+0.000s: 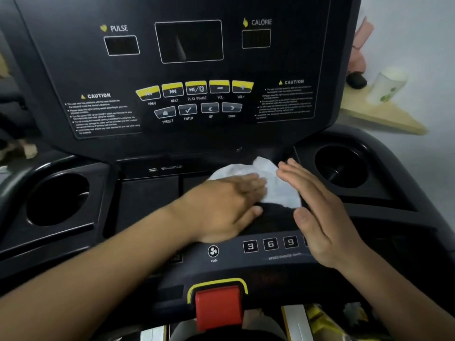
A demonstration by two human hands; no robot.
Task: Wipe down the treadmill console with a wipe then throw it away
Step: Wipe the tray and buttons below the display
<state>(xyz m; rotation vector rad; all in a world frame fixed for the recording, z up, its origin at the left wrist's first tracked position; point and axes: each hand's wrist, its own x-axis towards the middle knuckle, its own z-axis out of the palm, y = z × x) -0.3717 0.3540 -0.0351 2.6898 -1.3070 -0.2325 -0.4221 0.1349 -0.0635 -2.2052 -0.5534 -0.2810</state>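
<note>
White cup (387, 86) on wooden board (384, 118), dark round object (357, 81) beside it

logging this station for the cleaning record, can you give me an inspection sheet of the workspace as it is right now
surface: console black, its displays dark, the button rows uncovered
job's things: white wipe lies crumpled on the tray below the buttons
clutter: red safety key at the near edge; left cup holder and right cup holder, contents not discernible
grips: left hand presses flat on the wipe, fingers straight; right hand open at the wipe's right edge, contact unclear
cables: nothing seen
surroundings: wooden shelf at right carrying a white cup
</note>
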